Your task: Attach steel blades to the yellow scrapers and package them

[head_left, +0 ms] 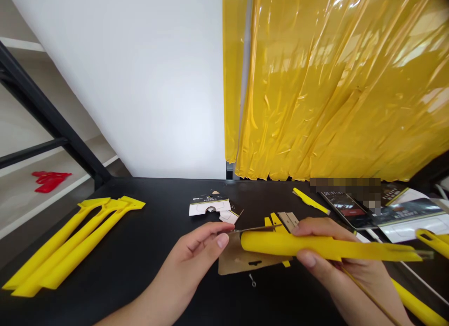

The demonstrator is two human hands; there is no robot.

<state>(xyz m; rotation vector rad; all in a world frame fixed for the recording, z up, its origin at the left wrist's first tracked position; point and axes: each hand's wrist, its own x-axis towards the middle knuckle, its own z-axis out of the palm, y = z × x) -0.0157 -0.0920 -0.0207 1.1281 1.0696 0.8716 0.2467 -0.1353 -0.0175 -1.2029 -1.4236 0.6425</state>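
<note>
While gripped level between thumb and fingers of the right hand (345, 281), yellow handle (287, 244) above the tabletop (157, 228), rounded end toward 9 o'clock. Near that end, thin brown strip (256, 229) in a close pinch of the left hand (196, 251). Brown card (238, 264) at 8 o'clock, phone (345, 210) at 1 o'clock, three yellow tools (72, 244) at 9 o'clock.

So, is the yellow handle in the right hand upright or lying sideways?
Sideways: the yellow handle runs nearly level across the picture through the right hand, its rounded end near the left hand.
</note>
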